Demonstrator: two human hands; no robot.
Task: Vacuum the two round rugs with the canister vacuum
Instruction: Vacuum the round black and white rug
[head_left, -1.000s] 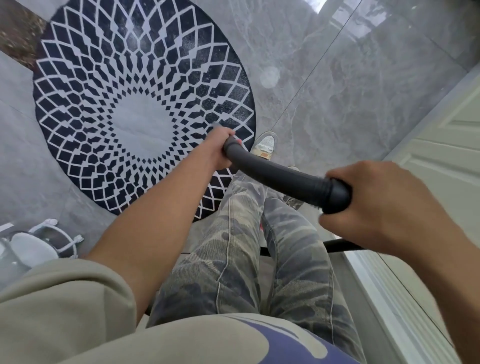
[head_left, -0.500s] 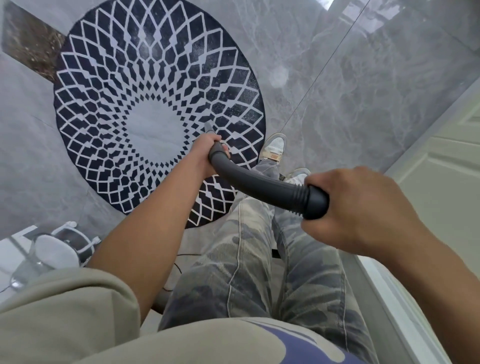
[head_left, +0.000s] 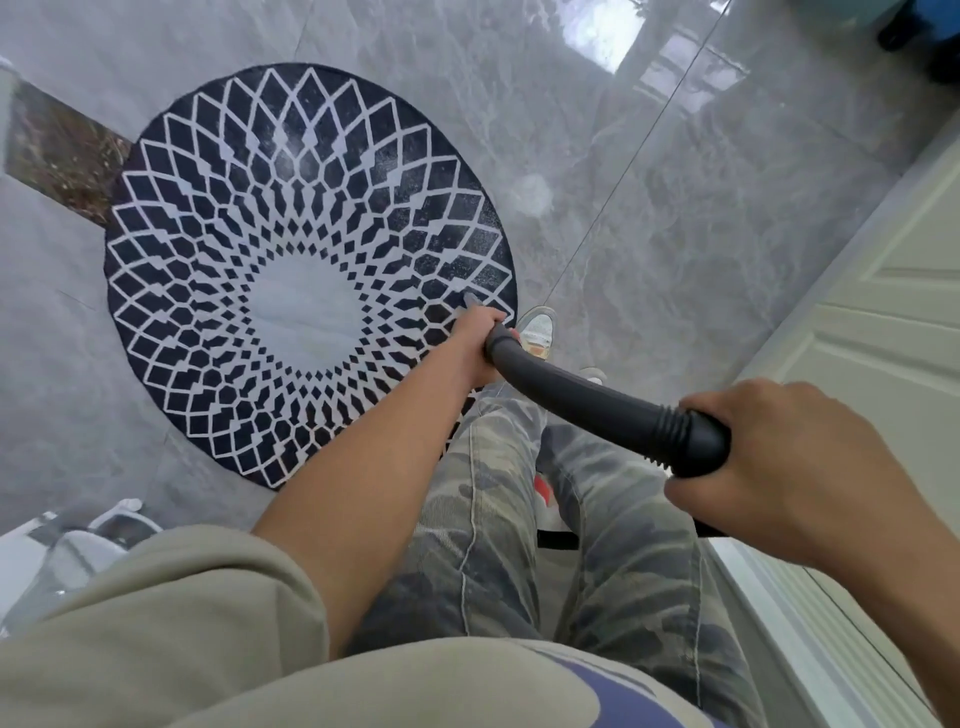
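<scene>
A round rug (head_left: 270, 218), dark navy with a white diamond lattice and a pale centre, lies on the grey tiled floor ahead and to the left of my feet. I hold the vacuum's curved black handle tube (head_left: 587, 405) with both hands. My left hand (head_left: 480, 338) grips its lower end just above the rug's near right edge. My right hand (head_left: 769, 467) is closed around the ribbed upper end. The wand and floor head are hidden under my left hand. Only one rug is in view.
A white panelled door and its threshold (head_left: 857, 364) run along the right side. A white and grey appliance (head_left: 78, 545) sits at the lower left. A dark stone strip (head_left: 57, 150) borders the rug's far left. My shoes (head_left: 537, 332) stand at the rug's edge.
The view has shifted so the whole rug sits lower and more to the right in frame. Both hands keep their grip on the handle tube, which has moved slightly right.
</scene>
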